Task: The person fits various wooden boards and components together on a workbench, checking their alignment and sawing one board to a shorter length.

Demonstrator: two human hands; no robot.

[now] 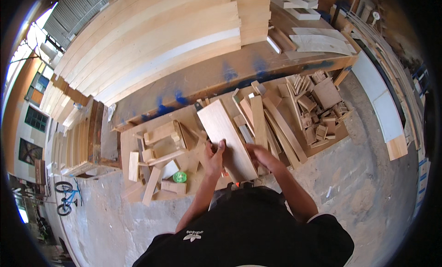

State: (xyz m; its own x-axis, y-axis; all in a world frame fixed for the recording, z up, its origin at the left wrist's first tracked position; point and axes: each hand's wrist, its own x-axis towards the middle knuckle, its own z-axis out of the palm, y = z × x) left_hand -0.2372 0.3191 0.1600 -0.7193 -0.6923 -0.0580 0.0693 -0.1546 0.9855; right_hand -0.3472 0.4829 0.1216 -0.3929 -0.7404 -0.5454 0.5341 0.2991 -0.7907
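Observation:
A wide, pale wooden board (224, 131) is held up at a tilt in front of me, above the low work surface. My left hand (214, 160) grips its left edge, thumb lying on the face and fingers round the side. At the opposite edge, my right hand (260, 157) holds the board near its lower end, its fingertips partly hidden behind it. Left of the board lies a small wooden frame (161, 136) among short offcuts, with a green round object (180, 177) close by. Long wood strips (276, 124) lie to the right.
Small wood blocks (321, 129) are heaped at the right end of the low surface (299, 157). Behind it runs a blue-stained bench (202, 87) with large stacked planks (161, 37). A blue bicycle (68, 199) stands on the concrete floor (103, 221) at left; long panels lean at right.

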